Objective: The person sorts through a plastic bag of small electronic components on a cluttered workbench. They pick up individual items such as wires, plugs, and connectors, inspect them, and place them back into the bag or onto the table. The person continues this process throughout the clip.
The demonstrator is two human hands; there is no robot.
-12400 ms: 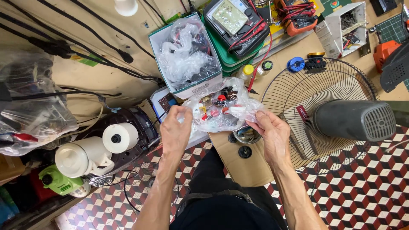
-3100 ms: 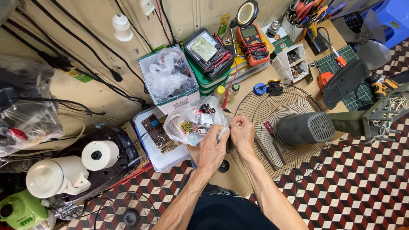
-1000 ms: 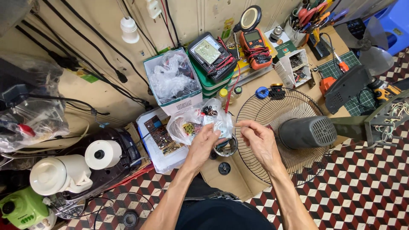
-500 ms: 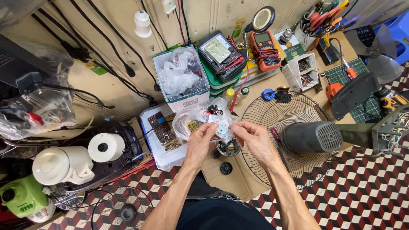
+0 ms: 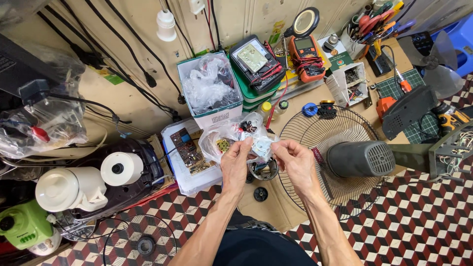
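Clear bag of small parts held up between both hands, over the bench edge.

We find the clear plastic bag [image 5: 235, 140] raised just above the cardboard sheet [image 5: 268, 207], its mouth drawn toward us, apparently to give access to the small components inside. Our left hand [image 5: 236, 165] grips the bag's edge, fingers curled and pressed together on the film. Our right hand [image 5: 295, 165] pinches the opposite edge between thumb and forefinger. The fan guard [image 5: 330, 148] and fan motor [image 5: 362, 158] lie just beside.

Left hand [image 5: 235, 162] and right hand [image 5: 295, 161] pinch, facing.
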